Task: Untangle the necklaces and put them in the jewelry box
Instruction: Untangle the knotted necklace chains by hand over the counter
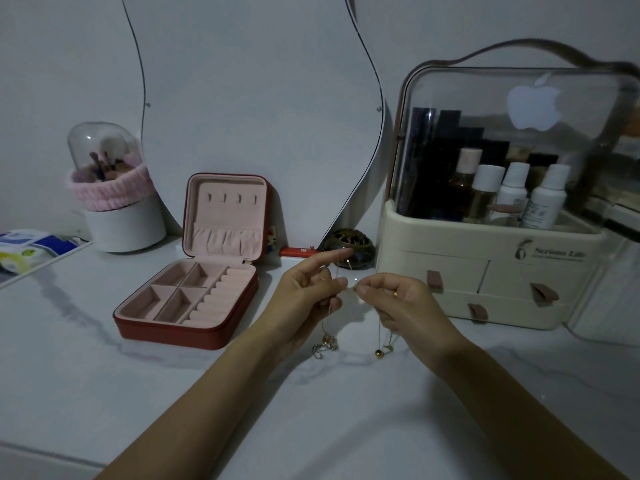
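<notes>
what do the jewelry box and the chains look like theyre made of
Jewelry box: red shell, probably faux leather by its smooth matte look; pink lining looks like velvet, soft and non-reflective. Chains: thin metal, gold and silver toned, glinting; held between left hand and right hand.

Both forearms are bare, no sleeves showing. The right hand point(405, 303) wears a small gold ring, nearest the cosmetics organizer point(491, 282).

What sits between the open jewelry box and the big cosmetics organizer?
In the head view: a red lighter, a dark ornate bowl, and both hands holding the necklaces.
</notes>
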